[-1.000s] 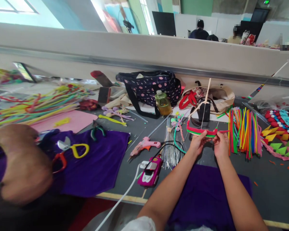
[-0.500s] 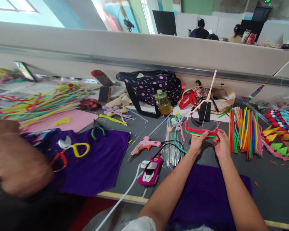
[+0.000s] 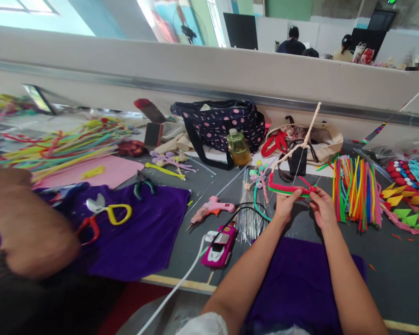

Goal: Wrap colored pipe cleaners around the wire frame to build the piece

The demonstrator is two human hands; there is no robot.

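Between my hands is a flat row of red and green pipe cleaners [image 3: 282, 188], level above the table. A cream twisted stem [image 3: 312, 123] rises from its left end, slanting up to the right, and a thin pale strand runs down from the stem's fork. My left hand [image 3: 287, 205] pinches the row near its middle from below. At the right end, my right hand [image 3: 324, 207] is closed on the pipe cleaners, where a short red end sticks up to the left. The fingertips partly hide the strips there.
Loose pipe cleaners [image 3: 356, 193] lie right of my hands. To the left are a pink glue gun [image 3: 214, 208], a magenta car-shaped device [image 3: 219, 249] with cables, and scissors [image 3: 118, 214] on purple cloth. A co-worker's arm [image 3: 31, 223] reaches in at far left. A bottle [image 3: 238, 148] stands behind.
At the right end, the red piece that stood upright now bends over to the left, and my right fingers are at its base. My left hand keeps its hold.
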